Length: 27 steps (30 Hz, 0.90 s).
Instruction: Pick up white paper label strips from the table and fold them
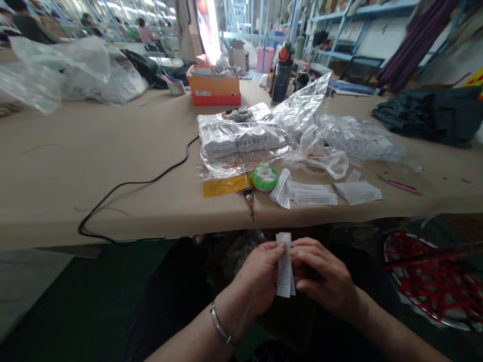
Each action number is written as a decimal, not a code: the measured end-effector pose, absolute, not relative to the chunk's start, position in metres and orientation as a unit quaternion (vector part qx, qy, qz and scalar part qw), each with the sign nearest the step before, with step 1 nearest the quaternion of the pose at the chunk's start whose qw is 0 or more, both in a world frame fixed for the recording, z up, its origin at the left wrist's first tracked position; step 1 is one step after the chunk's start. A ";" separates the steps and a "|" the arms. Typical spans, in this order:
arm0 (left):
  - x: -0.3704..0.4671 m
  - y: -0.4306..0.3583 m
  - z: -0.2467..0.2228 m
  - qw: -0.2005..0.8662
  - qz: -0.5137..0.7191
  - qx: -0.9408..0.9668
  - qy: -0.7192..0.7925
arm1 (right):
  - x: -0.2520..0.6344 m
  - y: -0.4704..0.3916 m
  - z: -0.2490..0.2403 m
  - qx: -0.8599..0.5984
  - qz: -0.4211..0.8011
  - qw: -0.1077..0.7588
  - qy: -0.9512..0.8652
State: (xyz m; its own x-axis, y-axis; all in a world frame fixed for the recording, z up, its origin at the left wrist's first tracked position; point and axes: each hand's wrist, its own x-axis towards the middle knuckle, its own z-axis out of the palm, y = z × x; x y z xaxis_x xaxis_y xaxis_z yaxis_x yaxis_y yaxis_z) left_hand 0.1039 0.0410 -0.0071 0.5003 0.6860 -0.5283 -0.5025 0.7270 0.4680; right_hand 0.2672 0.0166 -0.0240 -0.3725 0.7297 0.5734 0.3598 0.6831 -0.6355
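Note:
Below the table's front edge, my left hand point(260, 276) pinches a small stack of printed white paper strips point(284, 271) held upright. My right hand point(320, 274) is at the right side of the same strips, its fingers curled against them. On the table point(132, 201) above my hands lie more strips: a fanned bunch point(281, 188), a flat row point(313, 193) and another pile point(357, 192). A soldering-iron-like tool point(249, 201) with a black cord points toward me, beside a green round container point(264, 177) with whitish material inside.
Plastic-wrapped packages point(241, 136) lie mid-table, with an orange box point(214, 88) and a dark bottle point(282, 73) behind. Pink-handled scissors or tweezers point(400, 185) lie right. A basket of red straps point(433, 276) stands low right. Dark cloth point(430, 115) is at the right; people sit far back left.

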 end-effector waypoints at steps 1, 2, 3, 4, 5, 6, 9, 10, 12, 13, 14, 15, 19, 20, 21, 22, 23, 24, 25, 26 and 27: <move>0.101 0.039 -0.006 0.866 0.325 0.142 0.351 | 0.270 0.017 -0.024 -0.377 0.261 0.465 -0.757; 0.097 0.036 -0.006 0.877 0.302 0.155 0.340 | 0.271 0.017 -0.024 -0.411 0.331 0.476 -0.704; 0.094 0.032 -0.006 0.887 0.281 0.163 0.330 | 0.272 0.019 -0.025 -0.430 0.417 0.471 -0.647; 0.090 0.028 -0.006 0.895 0.264 0.167 0.320 | 0.272 0.020 -0.026 -0.429 0.513 0.449 -0.593; 0.088 0.024 -0.006 0.902 0.249 0.168 0.311 | 0.271 0.022 -0.028 -0.407 0.608 0.412 -0.543; 0.085 0.019 -0.007 0.908 0.235 0.170 0.302 | 0.269 0.023 -0.030 -0.373 0.690 0.367 -0.500; 0.081 0.007 -0.013 0.918 0.209 0.178 0.288 | 0.259 0.026 -0.039 -0.289 0.808 0.277 -0.432; 0.080 0.003 -0.015 0.917 0.204 0.184 0.290 | 0.255 0.026 -0.042 -0.272 0.820 0.275 -0.421; 0.078 -0.002 -0.017 0.911 0.202 0.197 0.301 | 0.247 0.026 -0.047 -0.245 0.836 0.283 -0.401; 0.078 -0.004 -0.018 0.908 0.202 0.203 0.307 | 0.243 0.026 -0.049 -0.234 0.844 0.284 -0.390; 0.077 -0.006 -0.018 0.905 0.202 0.209 0.312 | 0.240 0.027 -0.050 -0.227 0.852 0.281 -0.380; 0.076 -0.008 -0.017 0.903 0.202 0.212 0.316 | 0.238 0.027 -0.050 -0.222 0.857 0.276 -0.374; 0.070 -0.012 -0.011 0.898 0.192 0.209 0.338 | 0.234 0.023 -0.046 -0.233 0.849 0.261 -0.397; 0.068 -0.013 -0.009 0.896 0.195 0.204 0.343 | 0.234 0.020 -0.044 -0.249 0.838 0.259 -0.410; 0.066 -0.015 -0.008 0.894 0.204 0.196 0.348 | 0.235 0.017 -0.041 -0.274 0.820 0.263 -0.428; 0.064 -0.016 -0.007 0.891 0.215 0.190 0.352 | 0.237 0.013 -0.037 -0.307 0.790 0.272 -0.455; 0.062 -0.018 -0.006 0.890 0.223 0.184 0.354 | 0.238 0.008 -0.033 -0.342 0.748 0.283 -0.493; 0.061 -0.020 -0.005 0.889 0.227 0.179 0.355 | 0.239 0.003 -0.029 -0.378 0.692 0.294 -0.540; 0.060 -0.022 -0.005 0.889 0.227 0.177 0.355 | 0.240 -0.002 -0.025 -0.405 0.629 0.302 -0.592; 0.059 -0.025 -0.005 0.890 0.225 0.174 0.356 | 0.240 -0.007 -0.021 -0.421 0.564 0.304 -0.642; 0.059 -0.027 -0.005 0.891 0.222 0.172 0.358 | 0.241 -0.011 -0.018 -0.427 0.506 0.301 -0.686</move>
State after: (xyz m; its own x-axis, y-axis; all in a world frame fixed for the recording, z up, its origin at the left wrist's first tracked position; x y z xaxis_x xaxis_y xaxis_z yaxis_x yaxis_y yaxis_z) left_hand 0.0589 -0.0274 -0.0048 0.6456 0.5184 -0.5609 -0.2725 0.8424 0.4649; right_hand 0.2406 -0.0114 -0.0177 -0.4542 0.8907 -0.0188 0.2812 0.1233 -0.9517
